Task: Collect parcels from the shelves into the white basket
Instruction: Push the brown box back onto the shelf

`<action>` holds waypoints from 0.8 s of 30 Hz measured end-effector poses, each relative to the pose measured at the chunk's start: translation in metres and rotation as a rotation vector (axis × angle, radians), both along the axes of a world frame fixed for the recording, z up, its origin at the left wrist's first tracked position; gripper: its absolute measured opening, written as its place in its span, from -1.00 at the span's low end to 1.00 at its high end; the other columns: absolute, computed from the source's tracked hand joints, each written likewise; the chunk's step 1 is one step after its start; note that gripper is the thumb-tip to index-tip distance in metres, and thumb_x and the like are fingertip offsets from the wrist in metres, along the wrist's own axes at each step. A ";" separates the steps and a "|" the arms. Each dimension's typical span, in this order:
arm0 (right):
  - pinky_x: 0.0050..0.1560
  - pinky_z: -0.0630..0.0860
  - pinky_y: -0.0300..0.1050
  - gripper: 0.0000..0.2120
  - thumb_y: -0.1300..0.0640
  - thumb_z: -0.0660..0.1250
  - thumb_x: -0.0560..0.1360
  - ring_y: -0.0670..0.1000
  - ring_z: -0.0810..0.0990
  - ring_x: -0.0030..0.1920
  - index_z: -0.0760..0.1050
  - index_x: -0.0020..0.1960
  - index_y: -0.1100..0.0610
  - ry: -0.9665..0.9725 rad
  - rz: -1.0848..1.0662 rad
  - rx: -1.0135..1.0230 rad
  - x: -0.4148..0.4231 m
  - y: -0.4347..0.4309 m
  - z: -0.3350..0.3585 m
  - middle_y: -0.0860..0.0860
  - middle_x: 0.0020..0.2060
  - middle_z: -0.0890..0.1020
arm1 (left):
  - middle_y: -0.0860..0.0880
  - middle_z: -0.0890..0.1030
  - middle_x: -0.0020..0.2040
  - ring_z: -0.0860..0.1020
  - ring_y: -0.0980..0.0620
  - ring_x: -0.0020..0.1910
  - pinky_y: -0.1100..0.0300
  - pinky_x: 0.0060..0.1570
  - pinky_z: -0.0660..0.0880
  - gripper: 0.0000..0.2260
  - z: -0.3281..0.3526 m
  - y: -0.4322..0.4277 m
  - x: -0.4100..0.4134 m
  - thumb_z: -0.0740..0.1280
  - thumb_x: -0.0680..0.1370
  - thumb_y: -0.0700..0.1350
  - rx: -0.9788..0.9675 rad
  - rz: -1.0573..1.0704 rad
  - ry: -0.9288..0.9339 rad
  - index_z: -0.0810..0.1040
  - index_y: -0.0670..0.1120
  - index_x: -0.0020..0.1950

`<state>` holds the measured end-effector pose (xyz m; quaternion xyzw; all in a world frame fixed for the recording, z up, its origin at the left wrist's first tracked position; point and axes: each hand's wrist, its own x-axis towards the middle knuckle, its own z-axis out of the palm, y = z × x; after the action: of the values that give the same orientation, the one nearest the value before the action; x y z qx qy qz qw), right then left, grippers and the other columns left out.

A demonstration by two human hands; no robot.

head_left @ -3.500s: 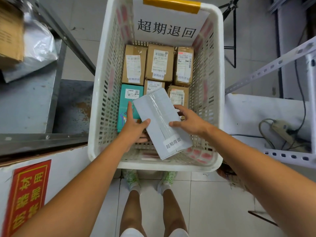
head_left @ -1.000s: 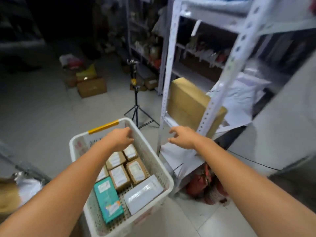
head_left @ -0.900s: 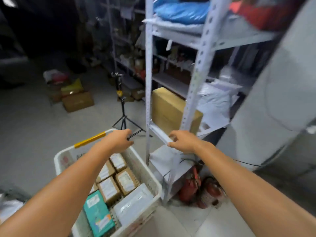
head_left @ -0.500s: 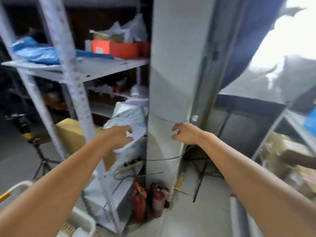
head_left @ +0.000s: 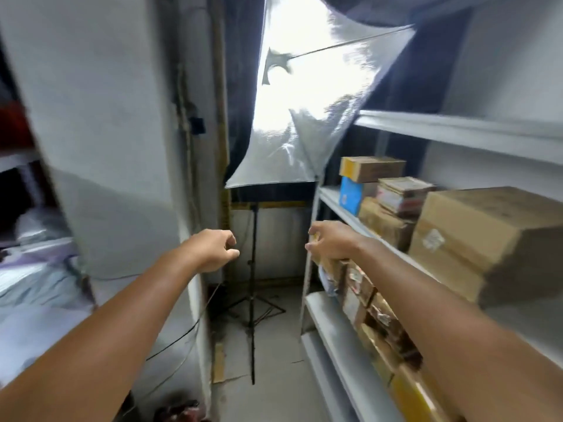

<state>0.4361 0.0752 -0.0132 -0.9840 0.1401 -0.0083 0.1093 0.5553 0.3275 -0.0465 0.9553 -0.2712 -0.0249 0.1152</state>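
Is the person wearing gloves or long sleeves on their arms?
No. Both arms are bare all the way to the picture's edge, with no sleeves showing. The left hand and right hand have no gloves, and no watch or bracelet shows at either wrist. Rings are too blurry to tell.

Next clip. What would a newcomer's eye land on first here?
The glaring silver light panel above a tripod stand, top centre. Below it both bare arms reach forward, left hand and right hand loosely curled and empty. At right, white shelves packed with cardboard parcels, a large carton nearest.
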 end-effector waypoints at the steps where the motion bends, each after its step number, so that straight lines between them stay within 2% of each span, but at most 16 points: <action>1: 0.19 0.52 -0.01 -0.58 -0.18 0.31 0.48 0.10 0.58 0.15 0.51 0.27 -0.03 -0.019 -0.056 0.005 -0.008 -0.008 0.004 0.03 0.19 0.62 | 0.05 0.61 0.13 0.56 -0.01 0.08 0.08 0.12 0.51 -0.74 0.001 -0.012 0.005 0.30 0.57 0.16 -0.005 -0.043 0.001 0.54 0.09 0.18; 5: 0.24 0.42 -0.06 -0.55 -0.07 0.32 0.55 0.10 0.50 0.30 0.44 0.40 0.02 -0.054 -0.273 0.040 -0.050 -0.034 0.013 0.05 0.35 0.52 | 0.06 0.61 0.16 0.56 0.01 0.12 0.13 0.13 0.50 -0.71 0.013 -0.068 0.015 0.30 0.57 0.15 -0.011 -0.241 -0.024 0.52 0.11 0.25; 10: 0.22 0.50 0.02 -0.62 -0.10 0.33 0.55 0.10 0.55 0.20 0.47 0.32 0.00 -0.131 -0.540 0.037 -0.109 -0.058 0.016 0.04 0.26 0.56 | 0.00 0.62 0.17 0.57 -0.06 0.12 0.13 0.08 0.51 -0.70 0.018 -0.140 0.001 0.30 0.56 0.16 -0.019 -0.481 -0.090 0.53 0.12 0.25; 13: 0.23 0.50 -0.03 -0.60 -0.08 0.33 0.55 0.15 0.55 0.24 0.48 0.33 0.07 -0.208 -0.700 0.027 -0.141 -0.066 0.017 0.10 0.29 0.56 | -0.05 0.61 0.16 0.56 -0.10 0.13 0.12 0.08 0.49 -0.72 0.017 -0.175 -0.021 0.31 0.57 0.08 -0.047 -0.644 -0.114 0.54 0.03 0.24; 15: 0.15 0.48 -0.13 -0.59 -0.05 0.32 0.58 0.15 0.55 0.24 0.47 0.35 0.11 -0.256 -0.789 0.047 -0.161 -0.071 0.016 0.13 0.29 0.55 | -0.09 0.62 0.14 0.57 -0.13 0.10 0.13 0.01 0.47 -0.73 0.013 -0.196 -0.036 0.31 0.58 0.04 -0.040 -0.743 -0.142 0.56 -0.03 0.22; 17: 0.06 0.45 -0.14 -0.60 -0.07 0.30 0.58 0.13 0.56 0.21 0.47 0.35 0.08 -0.288 -0.868 0.032 -0.179 -0.076 0.016 0.10 0.27 0.56 | -0.09 0.63 0.14 0.58 -0.12 0.09 0.14 -0.08 0.42 -0.72 0.007 -0.218 -0.046 0.32 0.56 0.05 -0.047 -0.797 -0.135 0.55 -0.02 0.22; 20: 0.08 0.53 -0.05 -0.66 -0.12 0.29 0.57 0.12 0.59 0.14 0.50 0.25 0.03 -0.345 -0.945 -0.014 -0.198 -0.090 0.011 0.05 0.20 0.61 | -0.07 0.63 0.19 0.59 -0.10 0.12 0.09 0.02 0.52 -0.67 -0.001 -0.248 -0.060 0.34 0.56 0.10 -0.101 -0.819 -0.065 0.51 0.01 0.28; 24: 0.18 0.51 0.01 -0.50 -0.17 0.27 0.57 0.15 0.54 0.26 0.39 0.42 0.05 -0.412 -1.015 0.029 -0.210 -0.121 0.003 0.07 0.32 0.55 | -0.10 0.54 0.30 0.57 -0.09 0.18 0.08 0.08 0.52 -0.58 -0.002 -0.285 -0.079 0.34 0.58 0.07 -0.185 -0.846 -0.025 0.40 0.01 0.41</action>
<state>0.2265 -0.0461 -0.0098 -0.7691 0.5732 -0.2509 0.1302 0.4760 0.0423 -0.0489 0.7458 -0.6414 -0.0340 0.1768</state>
